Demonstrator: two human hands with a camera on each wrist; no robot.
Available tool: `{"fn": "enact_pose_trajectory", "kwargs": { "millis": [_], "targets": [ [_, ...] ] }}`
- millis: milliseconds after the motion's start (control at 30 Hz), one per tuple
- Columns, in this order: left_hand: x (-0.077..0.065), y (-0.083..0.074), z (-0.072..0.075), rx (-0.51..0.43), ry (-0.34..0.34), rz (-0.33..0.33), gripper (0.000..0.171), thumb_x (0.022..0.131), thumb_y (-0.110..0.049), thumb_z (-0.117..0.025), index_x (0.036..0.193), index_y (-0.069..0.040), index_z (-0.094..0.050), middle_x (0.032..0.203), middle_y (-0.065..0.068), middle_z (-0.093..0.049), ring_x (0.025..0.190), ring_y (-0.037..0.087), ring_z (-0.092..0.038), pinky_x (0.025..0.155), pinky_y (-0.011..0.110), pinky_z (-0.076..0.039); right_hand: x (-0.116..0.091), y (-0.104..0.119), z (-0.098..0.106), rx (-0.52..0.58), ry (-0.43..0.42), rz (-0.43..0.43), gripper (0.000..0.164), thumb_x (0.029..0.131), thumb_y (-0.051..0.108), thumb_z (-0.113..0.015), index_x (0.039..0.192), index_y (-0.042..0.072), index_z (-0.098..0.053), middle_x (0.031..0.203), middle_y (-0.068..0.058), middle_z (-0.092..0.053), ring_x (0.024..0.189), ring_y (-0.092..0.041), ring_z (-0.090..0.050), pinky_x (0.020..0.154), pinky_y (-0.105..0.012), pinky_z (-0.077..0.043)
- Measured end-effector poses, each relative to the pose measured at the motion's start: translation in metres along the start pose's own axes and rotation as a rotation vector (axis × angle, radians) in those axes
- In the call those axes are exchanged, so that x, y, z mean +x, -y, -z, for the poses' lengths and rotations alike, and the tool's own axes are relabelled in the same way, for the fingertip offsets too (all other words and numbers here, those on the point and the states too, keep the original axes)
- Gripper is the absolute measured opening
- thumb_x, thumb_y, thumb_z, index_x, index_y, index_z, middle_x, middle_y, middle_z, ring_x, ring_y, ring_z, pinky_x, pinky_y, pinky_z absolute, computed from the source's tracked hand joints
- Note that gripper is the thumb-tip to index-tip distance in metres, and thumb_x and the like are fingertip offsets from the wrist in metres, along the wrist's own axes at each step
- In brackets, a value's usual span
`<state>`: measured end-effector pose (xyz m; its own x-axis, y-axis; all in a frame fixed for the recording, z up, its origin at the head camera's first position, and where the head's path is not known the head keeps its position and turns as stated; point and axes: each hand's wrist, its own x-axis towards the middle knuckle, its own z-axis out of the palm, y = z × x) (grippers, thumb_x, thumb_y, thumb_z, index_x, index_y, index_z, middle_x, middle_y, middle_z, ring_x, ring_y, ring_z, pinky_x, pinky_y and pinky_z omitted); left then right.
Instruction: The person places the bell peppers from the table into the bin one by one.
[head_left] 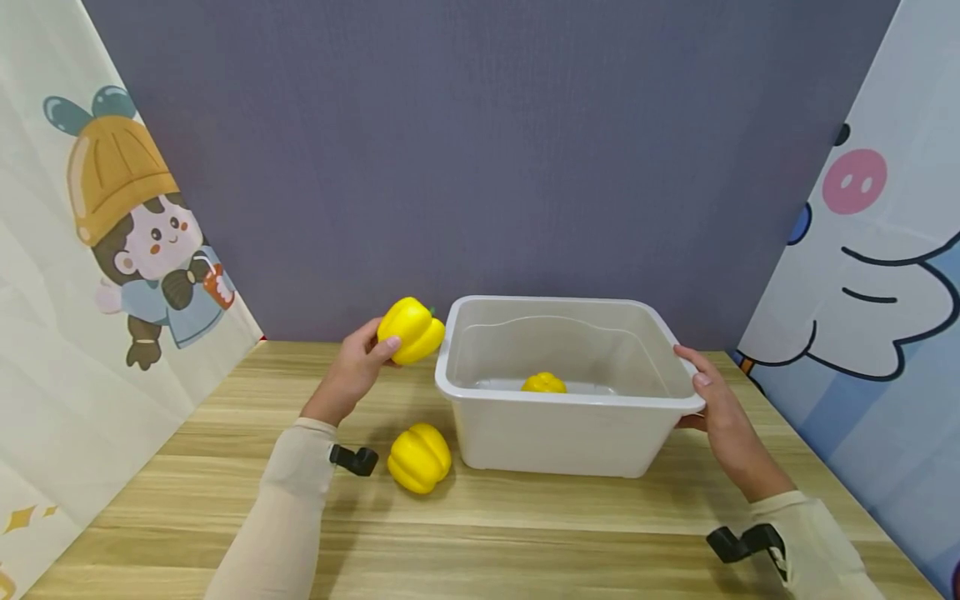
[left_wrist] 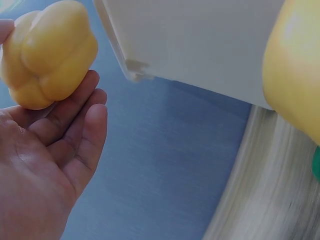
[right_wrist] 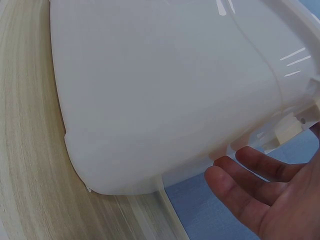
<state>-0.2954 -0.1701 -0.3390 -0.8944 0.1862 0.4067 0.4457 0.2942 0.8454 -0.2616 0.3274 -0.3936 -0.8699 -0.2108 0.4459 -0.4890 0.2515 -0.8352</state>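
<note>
My left hand [head_left: 356, 372] grips a yellow bell pepper [head_left: 409, 331] between thumb and fingers, raised beside the left rim of a white plastic tub [head_left: 551, 437]. In the left wrist view the same held pepper [left_wrist: 52, 52] shows its lobed end. My right hand [head_left: 722, 412] holds the tub's right rim, thumb over the top edge and fingers beneath it. The right wrist view has those fingers [right_wrist: 240, 192] curled by the tub's outer wall [right_wrist: 150, 100]. Inside the tub lies another yellow pepper [head_left: 544, 382], its lower part hidden by the front wall.
A further yellow pepper [head_left: 420, 458] lies on the wooden table [head_left: 525, 542], just left of the tub. Behind the table rises a grey-blue panel [head_left: 480, 150]. Cartoon-printed sheets flank the table on the left [head_left: 45, 292] and right [head_left: 900, 333].
</note>
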Motion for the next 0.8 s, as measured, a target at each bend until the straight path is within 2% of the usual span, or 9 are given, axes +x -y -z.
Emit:
{"fn": "enact_pose_trajectory", "kwargs": {
  "millis": [367,600,800],
  "targets": [
    [-0.001,-0.011,-0.004,0.032,-0.018,-0.009,0.047,0.102,-0.03,-0.058,0.138,0.0,-0.051,0.11,0.016,-0.059,0.094,0.026,-0.057,0.081,0.028,-0.052,-0.001,0.0,0.0,-0.018,-0.005,-0.011,0.05,0.112,0.03,-0.019,0.16,0.017,-0.021,0.133,-0.01,-0.044,0.101,-0.01,-0.057,0.073,-0.032,-0.055],
    [-0.001,-0.016,-0.01,0.055,-0.031,-0.022,0.048,0.1,-0.031,-0.063,0.137,-0.002,-0.052,0.105,0.015,-0.059,0.091,0.027,-0.057,0.078,0.028,-0.051,-0.001,-0.001,0.0,-0.012,-0.002,-0.013,0.05,0.112,0.031,-0.019,0.16,0.017,-0.021,0.133,-0.01,-0.044,0.1,-0.01,-0.058,0.073,-0.033,-0.054],
    [0.0,-0.02,-0.013,0.062,-0.022,-0.033,0.049,0.099,-0.031,-0.064,0.138,-0.004,-0.052,0.107,0.015,-0.06,0.092,0.027,-0.056,0.08,0.034,-0.051,0.0,0.0,0.001,-0.014,-0.003,-0.008,0.05,0.112,0.031,-0.019,0.16,0.016,-0.021,0.133,-0.011,-0.043,0.101,-0.01,-0.057,0.073,-0.034,-0.055]
  ]
}}
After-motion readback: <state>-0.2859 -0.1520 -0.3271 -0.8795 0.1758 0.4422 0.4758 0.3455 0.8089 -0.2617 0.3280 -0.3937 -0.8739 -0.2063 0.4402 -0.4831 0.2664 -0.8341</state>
